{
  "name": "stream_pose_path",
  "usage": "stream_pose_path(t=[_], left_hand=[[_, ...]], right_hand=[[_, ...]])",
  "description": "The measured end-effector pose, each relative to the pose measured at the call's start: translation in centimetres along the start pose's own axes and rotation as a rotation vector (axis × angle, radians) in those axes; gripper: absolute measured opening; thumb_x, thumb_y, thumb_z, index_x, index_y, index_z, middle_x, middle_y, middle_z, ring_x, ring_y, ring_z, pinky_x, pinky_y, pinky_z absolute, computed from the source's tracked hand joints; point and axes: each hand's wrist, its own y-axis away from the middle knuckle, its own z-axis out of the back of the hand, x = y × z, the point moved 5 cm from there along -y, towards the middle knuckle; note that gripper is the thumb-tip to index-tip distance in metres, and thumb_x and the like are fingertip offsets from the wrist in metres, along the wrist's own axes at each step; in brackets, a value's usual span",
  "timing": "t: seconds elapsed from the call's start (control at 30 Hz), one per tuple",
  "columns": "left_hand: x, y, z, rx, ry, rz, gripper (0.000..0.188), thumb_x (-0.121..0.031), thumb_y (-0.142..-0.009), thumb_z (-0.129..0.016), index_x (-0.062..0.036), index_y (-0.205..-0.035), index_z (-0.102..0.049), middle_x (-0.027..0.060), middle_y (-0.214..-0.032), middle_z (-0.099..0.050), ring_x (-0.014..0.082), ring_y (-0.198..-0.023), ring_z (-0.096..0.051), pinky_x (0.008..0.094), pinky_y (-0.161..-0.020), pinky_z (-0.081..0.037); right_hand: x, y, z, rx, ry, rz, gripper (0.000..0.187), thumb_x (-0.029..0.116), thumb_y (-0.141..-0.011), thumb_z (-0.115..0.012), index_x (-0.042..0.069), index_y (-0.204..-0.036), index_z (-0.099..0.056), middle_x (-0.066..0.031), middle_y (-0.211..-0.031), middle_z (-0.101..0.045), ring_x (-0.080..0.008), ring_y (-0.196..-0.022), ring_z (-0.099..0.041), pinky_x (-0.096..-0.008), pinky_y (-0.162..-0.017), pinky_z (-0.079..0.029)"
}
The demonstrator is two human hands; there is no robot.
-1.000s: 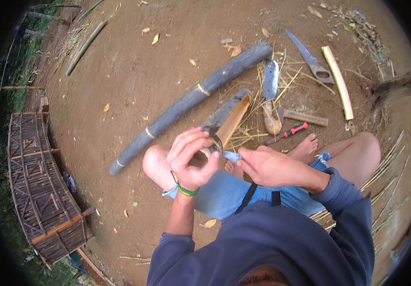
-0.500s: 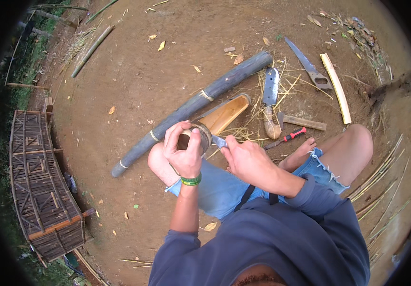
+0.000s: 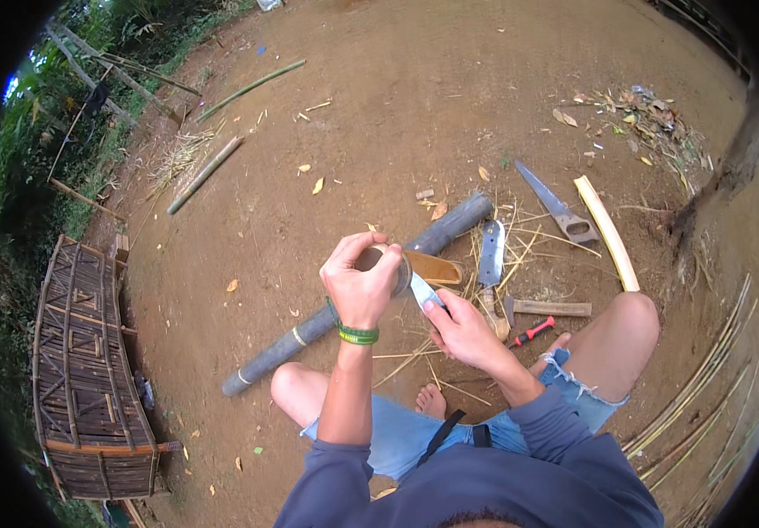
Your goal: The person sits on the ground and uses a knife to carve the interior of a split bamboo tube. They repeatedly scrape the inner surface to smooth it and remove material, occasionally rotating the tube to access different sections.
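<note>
My left hand [image 3: 364, 280], with a green band on the wrist, is closed around a short, round bamboo piece [image 3: 405, 275]. A small knife [image 3: 422, 289] is gripped in my right hand [image 3: 465, 332], its bright blade against or very close to the piece's right side. Behind them lies a split bamboo trough [image 3: 435, 269] with a yellow-orange inside, partly covered by the held piece. A long dark bamboo pole [image 3: 309, 329] crosses the ground beyond my hands, and my left hand hides part of it.
Right of my hands lie a machete [image 3: 491, 253], a hammer-like tool [image 3: 551, 308], a red-and-black handled tool [image 3: 533, 331], a handsaw [image 3: 557, 207] and a pale split bamboo strip [image 3: 608, 233]. Thin strips [image 3: 696, 370] lie far right. A bamboo rack [image 3: 94, 370] stands at left.
The view has tilted up, so the ground things sit lower. Against them, my hands, the bamboo piece and the knife have moved away from my body. My bare foot now shows below them.
</note>
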Motion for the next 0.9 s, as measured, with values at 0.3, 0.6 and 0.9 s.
stream_pose_path(t=[0.3,0.6,0.9], left_hand=[[2.3,1.9,-0.7,-0.004,0.059,0.043,0.016,-0.006,-0.075,-0.080,0.0013,-0.088,-0.073,0.0037,-0.085,-0.068,0.0090,-0.073,-0.059,0.0264,-0.068,-0.048],[1.4,2.7,-0.8,0.034,0.079,0.049,0.019,-0.003,-0.076,-0.079,0.0014,-0.093,-0.073,0.0062,-0.094,-0.070,0.0111,-0.080,-0.062,0.0273,-0.073,-0.050],[-0.2,6.3,-0.4,0.216,0.095,-0.181,0.024,0.000,-0.072,-0.078,0.0033,-0.094,-0.072,0.0143,-0.098,-0.072,0.0271,-0.098,-0.070,0.0388,-0.092,-0.055]], right_hand=[[0.4,1.4,2.0,-0.195,0.679,0.225,0.018,0.019,-0.103,-0.054,0.001,-0.102,-0.054,-0.0267,-0.069,-0.063,-0.0479,-0.068,-0.065,-0.0584,-0.062,-0.049],[2.1,1.8,3.3,0.045,0.451,-0.013,0.024,0.021,-0.103,-0.053,-0.003,-0.103,-0.054,-0.0300,-0.077,-0.064,-0.0502,-0.080,-0.064,-0.0591,-0.071,-0.046],[1.9,2.4,2.9,0.366,0.632,0.052,0.020,0.015,-0.100,-0.056,-0.004,-0.102,-0.050,-0.0282,-0.072,-0.063,-0.0499,-0.073,-0.064,-0.0581,-0.065,-0.047]])
